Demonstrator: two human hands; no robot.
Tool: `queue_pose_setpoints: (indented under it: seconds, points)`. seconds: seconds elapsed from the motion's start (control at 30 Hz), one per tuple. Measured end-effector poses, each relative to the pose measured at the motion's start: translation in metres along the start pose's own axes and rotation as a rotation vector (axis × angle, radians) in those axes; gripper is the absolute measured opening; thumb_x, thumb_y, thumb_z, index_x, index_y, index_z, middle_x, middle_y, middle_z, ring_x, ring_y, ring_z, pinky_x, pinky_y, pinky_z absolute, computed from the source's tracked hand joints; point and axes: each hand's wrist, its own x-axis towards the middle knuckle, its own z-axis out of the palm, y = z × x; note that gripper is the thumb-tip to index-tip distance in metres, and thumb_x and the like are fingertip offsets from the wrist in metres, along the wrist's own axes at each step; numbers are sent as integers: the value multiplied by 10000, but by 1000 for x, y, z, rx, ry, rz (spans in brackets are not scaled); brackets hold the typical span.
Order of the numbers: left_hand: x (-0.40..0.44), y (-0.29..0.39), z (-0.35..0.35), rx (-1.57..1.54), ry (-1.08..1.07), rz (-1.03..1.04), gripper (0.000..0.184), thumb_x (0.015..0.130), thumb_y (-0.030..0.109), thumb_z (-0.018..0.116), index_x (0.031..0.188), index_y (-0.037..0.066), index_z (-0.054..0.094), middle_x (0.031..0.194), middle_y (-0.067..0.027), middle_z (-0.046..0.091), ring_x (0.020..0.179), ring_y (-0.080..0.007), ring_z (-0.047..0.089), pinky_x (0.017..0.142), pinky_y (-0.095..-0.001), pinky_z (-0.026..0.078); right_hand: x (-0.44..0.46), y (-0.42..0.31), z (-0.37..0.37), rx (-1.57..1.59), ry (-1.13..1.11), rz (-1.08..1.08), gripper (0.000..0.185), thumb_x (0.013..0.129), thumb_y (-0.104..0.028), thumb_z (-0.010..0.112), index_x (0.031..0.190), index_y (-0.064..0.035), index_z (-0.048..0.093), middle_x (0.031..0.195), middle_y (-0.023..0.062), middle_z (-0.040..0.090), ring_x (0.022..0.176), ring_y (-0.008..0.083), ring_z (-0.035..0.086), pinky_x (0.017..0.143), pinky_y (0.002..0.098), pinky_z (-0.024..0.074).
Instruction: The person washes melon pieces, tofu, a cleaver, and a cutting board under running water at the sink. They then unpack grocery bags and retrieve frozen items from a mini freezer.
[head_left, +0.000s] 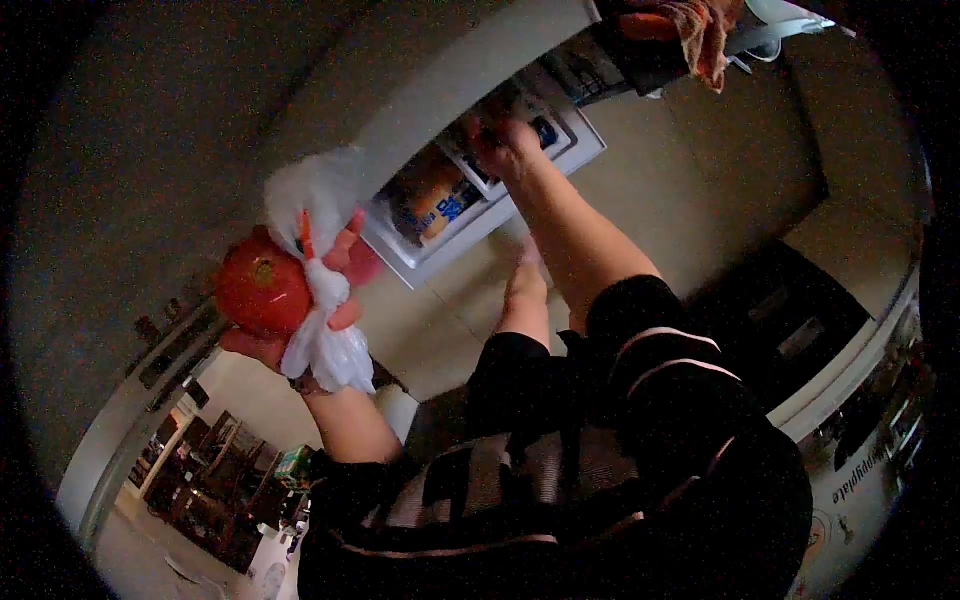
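Note:
A round red fruit [264, 285] and a knotted white plastic bag [325, 290] are together in my left hand [345, 265], its fingers wrapped round them. My right hand [503, 148] reaches into an open white drawer [465, 235] in front of me; its fingertips blend into the dark contents, and what they touch is hidden. Beside it in the drawer lies a packet with blue lettering [440, 212].
An orange-brown cloth [705, 45] hangs at the top right. A dark box-like object [785, 320] stands on the right of the floor [650, 170]. Shelves with many items [215, 470] show at the lower left.

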Motion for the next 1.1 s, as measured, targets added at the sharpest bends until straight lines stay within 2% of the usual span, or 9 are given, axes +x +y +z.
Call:
queue_pose_setpoints:
  seconds: [0.13, 0.2, 0.3, 0.33, 0.4, 0.43, 0.8, 0.93, 1.1]
  points:
    - [-14, 0, -12, -106, 60, -55, 1031, 525, 429, 830, 1361, 216, 265, 1467, -143, 106, 1335, -359, 88, 641, -405, 472, 34, 19, -1, -182, -281, -28, 260, 871, -213, 539, 1084, -65, 527, 1022, 100, 577, 983, 231, 533, 818, 462, 466]
    - [-10, -4, -28, -130, -107, -70, 1038, 519, 437, 831, 1357, 208, 265, 1454, -191, 118, 1329, -352, 132, 669, -411, 462, 52, 17, -27, -462, -375, -60, 273, 867, -156, 520, 1118, -49, 505, 1069, 112, 566, 972, 248, 554, 817, 442, 477]
    - [-6, -7, 9, -79, 179, -100, 1042, 513, 483, 818, 1349, 195, 266, 1412, -256, 175, 1207, -359, 348, 664, -409, 484, 8, 1, -47, -473, -281, -29, 270, 874, -101, 487, 1134, -31, 484, 1086, 132, 560, 901, 271, 587, 786, 399, 500]
    - [-10, -9, 3, -27, 215, -100, 1040, 515, 492, 814, 1345, 186, 267, 1400, -257, 199, 1163, -355, 397, 661, -410, 492, 25, -11, -87, -827, -402, -251, 273, 877, -113, 493, 1136, -28, 477, 1076, 137, 564, 865, 274, 596, 757, 373, 507]
    - [-25, -15, -15, 83, 347, -103, 1038, 516, 501, 811, 1330, 149, 272, 1306, -256, 340, 1012, -339, 511, 662, -420, 523, -12, -27, -102, -844, -308, -260, 284, 883, -148, 503, 1140, -33, 470, 1076, 130, 568, 847, 272, 600, 735, 350, 507]
    - [-32, -16, -19, 136, 356, -120, 1040, 514, 494, 814, 1328, 143, 270, 1279, -256, 366, 998, -336, 520, 664, -418, 526, -78, -35, -78, -501, -99, -48, 289, 887, -170, 508, 1143, -41, 470, 1087, 118, 569, 866, 267, 595, 742, 353, 500]
    - [-72, -67, -121, 106, 425, -339, 863, 575, 413, 811, 1237, 73, 374, 1111, -227, 522, 911, -313, 596, 668, -385, 561, -155, -41, -65, -450, -285, -213, 597, 870, -496, 468, 1259, -58, 353, 1380, 123, 266, 1148, 351, 421, 903, 492, 422]
    - [-82, -78, -186, 162, 488, -457, 736, 621, 364, 798, 1192, 72, 437, 989, -125, 584, 779, -266, 621, 636, -383, 549, -130, -21, -80, -780, -38, -265, 539, 849, -404, 570, 1183, -23, 386, 1176, 110, 450, 907, 282, 552, 802, 419, 484]
    - [-76, -97, -241, 169, 705, -534, 634, 679, 243, 778, 1191, 75, 445, 1068, -92, 548, 931, -260, 571, 767, -419, 508, -53, -21, -126, -1387, 215, -287, 454, 877, -387, 531, 1089, -6, 406, 1011, 82, 553, 823, 215, 578, 684, 371, 518]
